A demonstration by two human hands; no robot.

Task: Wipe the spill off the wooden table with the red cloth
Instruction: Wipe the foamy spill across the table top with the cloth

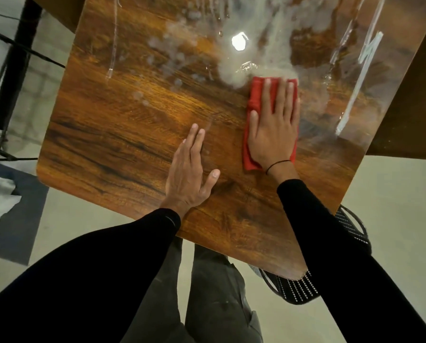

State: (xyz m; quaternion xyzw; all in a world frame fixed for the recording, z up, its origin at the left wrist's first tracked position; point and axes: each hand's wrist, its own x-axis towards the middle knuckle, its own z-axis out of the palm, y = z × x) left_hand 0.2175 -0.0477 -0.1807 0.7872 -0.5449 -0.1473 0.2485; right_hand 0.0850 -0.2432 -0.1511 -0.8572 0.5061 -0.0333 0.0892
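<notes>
Presently: right hand (273,129), fingers straight, is pressing folded red cloth (255,100) flat at the milky spill (234,70) edge; left hand (188,174), fingers relaxed, is resting on wooden table (108,134).

Two hands, the left hand (188,173) and the right hand (273,125), were on one wooden table (113,134), alongside one red cloth (252,95), one pale spill (254,45) and one black chair (298,290).
</notes>
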